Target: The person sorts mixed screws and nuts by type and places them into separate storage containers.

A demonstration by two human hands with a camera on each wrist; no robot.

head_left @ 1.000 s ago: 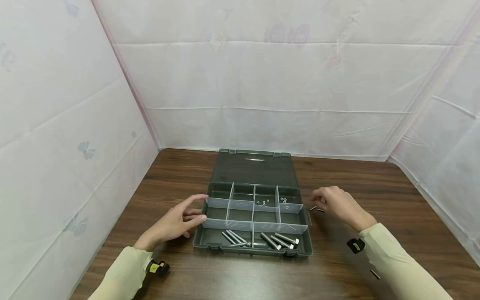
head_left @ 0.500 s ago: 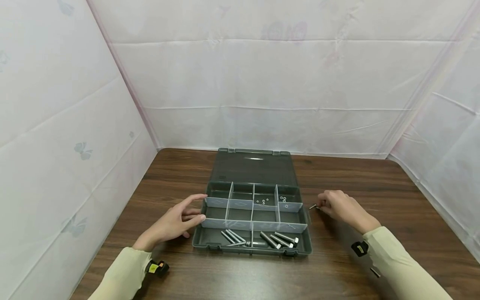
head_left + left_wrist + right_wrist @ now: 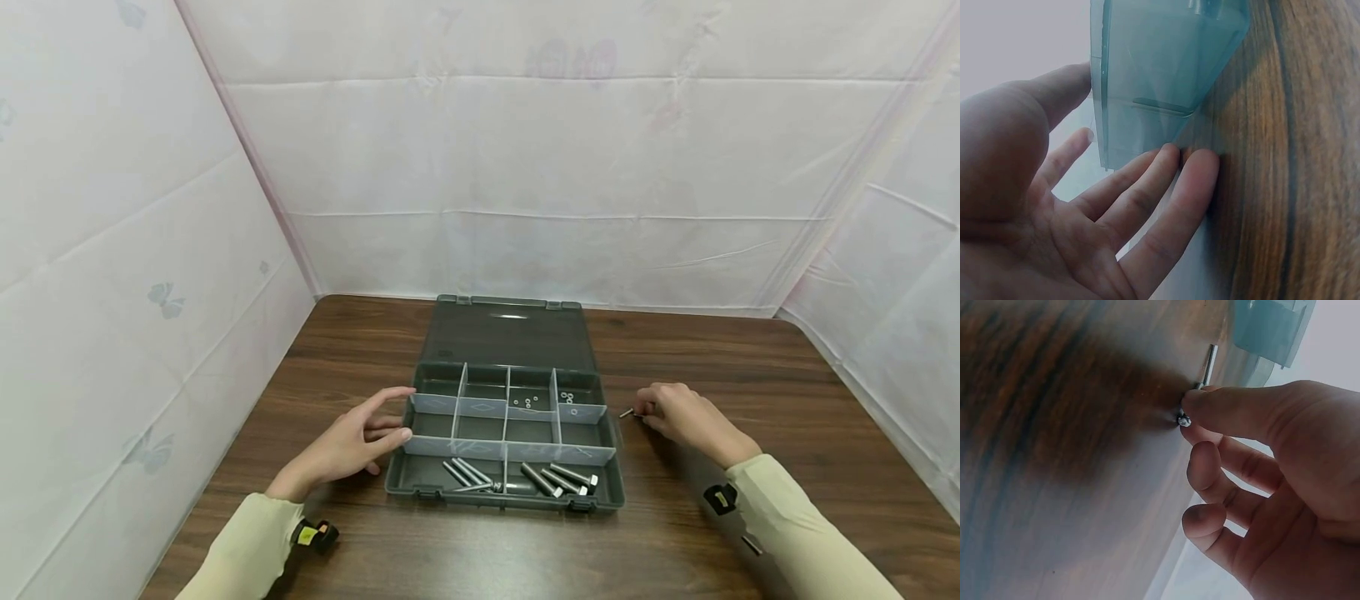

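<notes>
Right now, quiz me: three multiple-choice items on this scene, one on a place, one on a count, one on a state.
1. Where is the small screw that the right hand pinches?
A. on the table right of the organizer box
B. inside a compartment
C. on the lid

2. How many compartments span the box's far row?
A. two
B. four
C. six

3. The lid is:
A. latched
B. open, lying flat
C. removed

Answers: 1 A, the screw lies on wood beside the box wall. 2 B, three dividers split that row. 3 B, it lies hinged behind the tray.
</notes>
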